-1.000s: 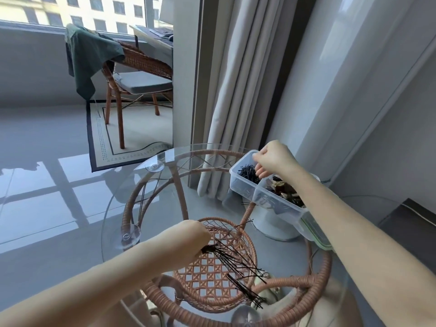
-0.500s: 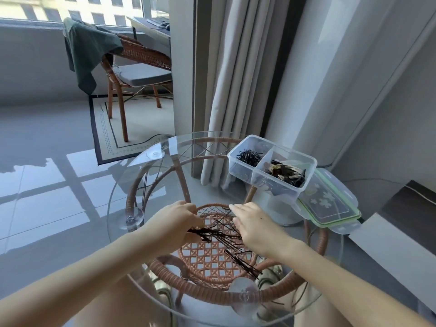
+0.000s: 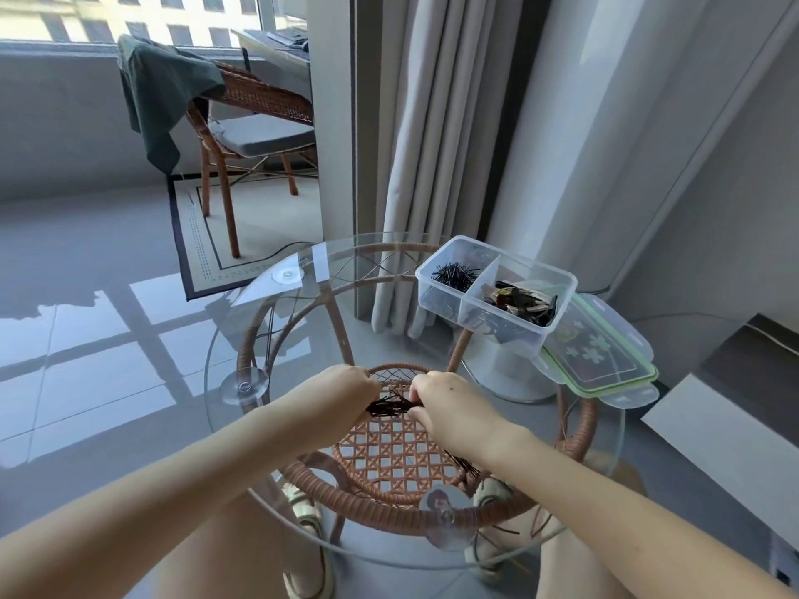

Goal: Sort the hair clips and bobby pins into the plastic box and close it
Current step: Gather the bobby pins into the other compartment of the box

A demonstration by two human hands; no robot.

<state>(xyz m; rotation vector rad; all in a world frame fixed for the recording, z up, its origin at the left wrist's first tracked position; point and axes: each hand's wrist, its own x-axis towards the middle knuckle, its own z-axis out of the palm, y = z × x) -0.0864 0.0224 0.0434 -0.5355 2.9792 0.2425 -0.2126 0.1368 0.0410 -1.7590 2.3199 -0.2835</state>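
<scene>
A clear plastic box with two compartments stands open at the far right of the round glass table. Its left compartment holds black bobby pins; the right one holds dark and brown hair clips. The box's green-rimmed lid lies flat just right of it. Near the table's middle, my left hand and my right hand meet over a bunch of black bobby pins, both with fingers curled onto it. A few more pins lie by my right wrist.
Under the glass is a rattan frame with a woven lower shelf. A rattan chair draped with a green cloth stands far left by the window. Curtains hang behind the table. A low grey cabinet is at the right.
My right hand left the box and came down to the pins by my left hand. The two hands have since drawn the scattered pins together into one bunch.
</scene>
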